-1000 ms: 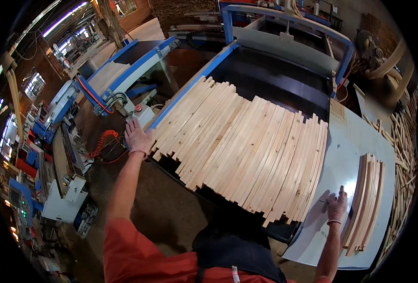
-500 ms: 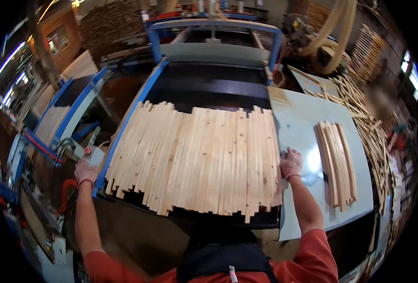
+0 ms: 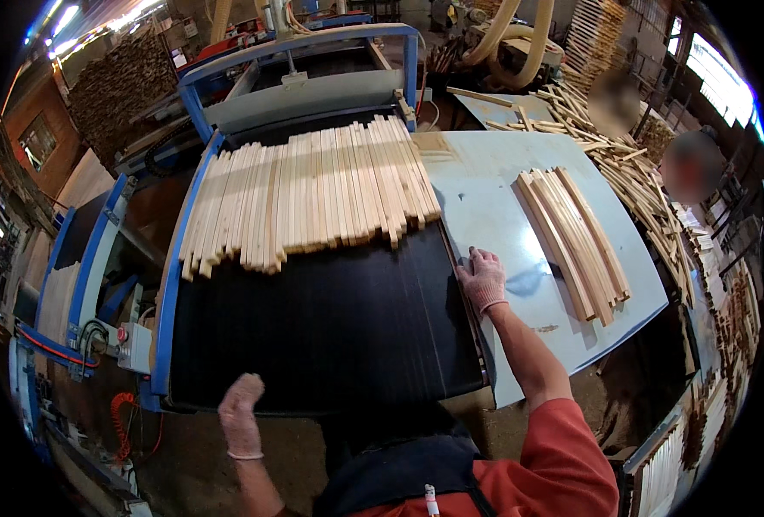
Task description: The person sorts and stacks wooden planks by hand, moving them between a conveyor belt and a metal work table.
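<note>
Long pale wood strips (image 3: 313, 185) lie side by side in a wide layer on a black conveyor belt (image 3: 322, 332), their near ends uneven. My left hand (image 3: 242, 418), in a light knit glove, hangs in the air off the belt's near left edge; its fingers are blurred and run together. My right hand (image 3: 483, 280), gloved too, rests on the left edge of a grey-blue sheet-topped table (image 3: 503, 189) beside the belt. Its fingers are bent loosely over the surface, and no held thing shows. A small bundle of wood strips (image 3: 576, 241) lies on that table, right of this hand.
A blue frame (image 3: 304, 39) spans the belt's far end, with a grey plate below it. A control box with a red button (image 3: 134, 345) sits at the belt's left. Loose wood strips (image 3: 606, 151) are heaped beyond the table. Blurred people (image 3: 692, 168) appear at far right.
The layer of strips has travelled away toward the blue frame, baring the near belt. My left hand has left the control box and come inward. My right hand stays at the table's edge.
</note>
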The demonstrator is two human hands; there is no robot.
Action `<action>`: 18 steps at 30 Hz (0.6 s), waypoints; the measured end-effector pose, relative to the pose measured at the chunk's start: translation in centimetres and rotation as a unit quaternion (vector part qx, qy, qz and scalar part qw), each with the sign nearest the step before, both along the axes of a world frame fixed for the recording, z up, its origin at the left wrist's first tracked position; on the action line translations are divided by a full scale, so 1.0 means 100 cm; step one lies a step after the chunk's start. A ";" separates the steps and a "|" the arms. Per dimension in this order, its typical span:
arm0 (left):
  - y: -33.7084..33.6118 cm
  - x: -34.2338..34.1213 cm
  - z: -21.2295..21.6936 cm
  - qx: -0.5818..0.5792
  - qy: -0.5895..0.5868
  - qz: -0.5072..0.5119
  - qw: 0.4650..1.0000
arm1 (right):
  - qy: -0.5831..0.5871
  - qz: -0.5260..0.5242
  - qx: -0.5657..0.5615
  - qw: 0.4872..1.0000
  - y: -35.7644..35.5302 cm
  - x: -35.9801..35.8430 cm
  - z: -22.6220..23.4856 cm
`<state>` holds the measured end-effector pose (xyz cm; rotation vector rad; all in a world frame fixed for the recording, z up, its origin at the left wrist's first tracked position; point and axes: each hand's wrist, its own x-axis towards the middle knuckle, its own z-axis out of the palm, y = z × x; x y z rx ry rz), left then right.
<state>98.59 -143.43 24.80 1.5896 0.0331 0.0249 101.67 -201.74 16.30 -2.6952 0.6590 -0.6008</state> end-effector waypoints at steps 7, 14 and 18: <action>-0.034 -0.021 -0.023 -0.121 0.075 -0.182 0.973 | 0.004 0.018 0.009 1.000 0.035 -0.029 -0.003; -0.098 -0.004 -0.029 -0.144 0.123 -0.344 0.920 | 0.016 0.016 0.066 0.998 0.062 -0.096 0.001; -0.144 -0.004 -0.034 -0.103 0.117 -0.416 0.896 | 0.062 0.001 0.149 0.987 0.059 -0.140 0.038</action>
